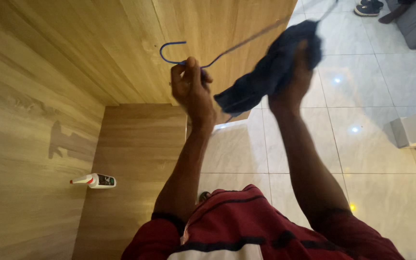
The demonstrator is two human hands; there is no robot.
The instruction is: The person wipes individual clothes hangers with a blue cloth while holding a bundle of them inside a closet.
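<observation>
A blue wire hanger [203, 55] is held up in front of a wooden cabinet [121, 58], its hook curling to the left of the left hand [191, 86]. A slip is judged the main risk: the hanger is pinched only at the neck just below the hook, so a tug from the garment side could twist it out of the grip or let the cloth slide off the wire arm. The dark blue garment [270, 72] is blurred, so it cannot be told how it sits on the wire to the right of the hook.

The left hand's fingers [188, 65] are closed narrowly around the hanger's neck. The right hand [292, 84], to the right of the hanger's hook, is bunched into the dark garment; its fingers appear wrapped in the cloth, though how tightly cannot be told through the blur.

Well below the hanger, a white spray bottle [96, 181] lies on a wooden shelf [136, 159], and pale floor tiles [362, 154] are seen to the right.
</observation>
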